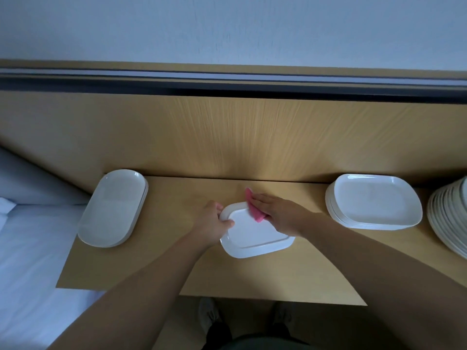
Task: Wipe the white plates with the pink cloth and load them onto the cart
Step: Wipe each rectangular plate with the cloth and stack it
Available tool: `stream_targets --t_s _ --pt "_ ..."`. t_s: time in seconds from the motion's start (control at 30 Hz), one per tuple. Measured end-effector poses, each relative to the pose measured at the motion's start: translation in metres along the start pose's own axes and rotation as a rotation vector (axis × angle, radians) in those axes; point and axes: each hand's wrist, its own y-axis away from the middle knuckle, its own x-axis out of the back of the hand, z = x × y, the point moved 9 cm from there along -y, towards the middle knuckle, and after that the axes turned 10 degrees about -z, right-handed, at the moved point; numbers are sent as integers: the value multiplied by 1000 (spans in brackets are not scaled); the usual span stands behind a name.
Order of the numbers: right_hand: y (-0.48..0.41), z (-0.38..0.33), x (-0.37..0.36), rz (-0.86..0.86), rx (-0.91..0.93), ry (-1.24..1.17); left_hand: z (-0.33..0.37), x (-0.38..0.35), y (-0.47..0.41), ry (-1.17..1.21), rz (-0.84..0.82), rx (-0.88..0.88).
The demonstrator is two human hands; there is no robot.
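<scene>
At the wooden table (252, 279), my left hand (214, 221) grips the white rectangular plate's (255, 236) rim — my flat right hand (274, 210) presses the pink cloth (254, 207) onto its far corner; firm, overlapping strokes should cover every edge.

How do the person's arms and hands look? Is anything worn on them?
The left hand and the right hand wear no gloves. Above them, no sleeves are in view, and no watch or bracelet shows on either wrist.
</scene>
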Motion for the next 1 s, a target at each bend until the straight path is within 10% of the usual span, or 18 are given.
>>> stream_targets --t_s 0.77,1.0 --pt "81 26 -55 173 -250 -271 -7 -13 13 -28 25 -90" --pt "63 40 -40 115 -233 -232 -9 -31 27 -200 -317 -190"
